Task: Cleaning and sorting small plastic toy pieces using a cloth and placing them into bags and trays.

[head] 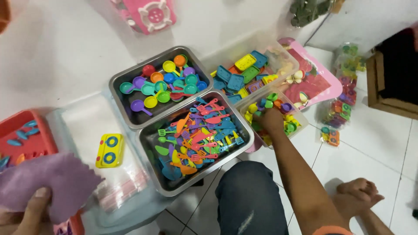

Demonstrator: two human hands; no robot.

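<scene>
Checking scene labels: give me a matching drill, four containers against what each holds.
Containers:
1. Far metal tray
2. Near metal tray
3. Far clear bin
4. Near clear bin

Contents:
A. flat rectangular toy pieces, blue, green, yellow
B. small round toy pans with handles
C. small toy pots, with the right hand reaching in
D. toy spatulas and spoons, mixed colours

Pairs: 1-B, 2-D, 3-A, 4-C

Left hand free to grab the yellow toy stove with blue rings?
Probably not as is: the left hand grips a purple cloth. The yellow toy stove lies uncovered nearby on clear bags.
</scene>
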